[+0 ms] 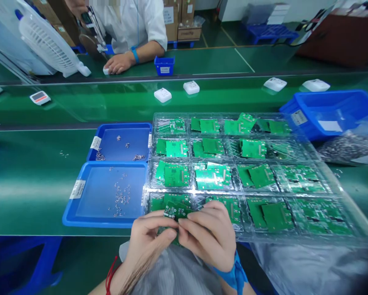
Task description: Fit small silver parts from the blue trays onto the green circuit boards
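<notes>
A small green circuit board with white and dark parts on it is held close to my body, at the near edge of a clear tray. My left hand pinches it from the left, thumb below and forefinger along its edge. Against its lower right side, my right hand has its fingers closed; whether a tiny part is between the fingertips is hidden. More green shows under my fingers. The clear compartment tray beneath and beyond holds many green boards, some stacked askew.
Left of the tray lie two blue trays, a near one and a far one, with small metal parts. A blue bin and a bag of parts stand right. White devices rest on the green belt. Opposite, a co-worker's hand works near a fan.
</notes>
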Demonstrator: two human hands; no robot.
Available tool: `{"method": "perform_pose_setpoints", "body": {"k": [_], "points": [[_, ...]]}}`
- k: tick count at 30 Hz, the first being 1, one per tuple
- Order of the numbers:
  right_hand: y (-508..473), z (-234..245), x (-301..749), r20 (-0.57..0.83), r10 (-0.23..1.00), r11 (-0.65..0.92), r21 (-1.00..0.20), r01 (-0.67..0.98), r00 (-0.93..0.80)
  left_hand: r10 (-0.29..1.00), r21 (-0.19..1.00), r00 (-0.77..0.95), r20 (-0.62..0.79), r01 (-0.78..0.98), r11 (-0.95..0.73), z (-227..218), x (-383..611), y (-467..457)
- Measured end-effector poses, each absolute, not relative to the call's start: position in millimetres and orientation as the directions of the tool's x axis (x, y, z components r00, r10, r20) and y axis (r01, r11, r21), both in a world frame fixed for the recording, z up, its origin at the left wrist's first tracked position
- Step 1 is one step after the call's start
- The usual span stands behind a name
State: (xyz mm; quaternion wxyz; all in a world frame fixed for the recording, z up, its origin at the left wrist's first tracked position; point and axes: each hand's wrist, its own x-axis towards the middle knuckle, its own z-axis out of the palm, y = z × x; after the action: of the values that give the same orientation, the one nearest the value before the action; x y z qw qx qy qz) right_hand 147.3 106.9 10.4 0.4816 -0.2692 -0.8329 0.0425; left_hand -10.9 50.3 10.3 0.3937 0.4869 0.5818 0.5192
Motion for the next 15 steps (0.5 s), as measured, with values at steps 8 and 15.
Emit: {"method": "perform_pose_setpoints", "body": {"k": [8, 15], "points": [[108.4, 15.1, 149.3, 0.774, 0.445, 0.887, -0.313, 0.340, -0.450, 0.973, 0.983, -0.228, 0.025, 0.184, 0.018, 11.0, -10.2, 46.9], [104.1, 5.2, 148.3, 0.777, 0.535, 0.843, -0.464, 0.272, -0.333, 0.950, 0.908, -0.185, 0.250, 0.386, -0.163, 9.8, -9.8, 44.9]]}}
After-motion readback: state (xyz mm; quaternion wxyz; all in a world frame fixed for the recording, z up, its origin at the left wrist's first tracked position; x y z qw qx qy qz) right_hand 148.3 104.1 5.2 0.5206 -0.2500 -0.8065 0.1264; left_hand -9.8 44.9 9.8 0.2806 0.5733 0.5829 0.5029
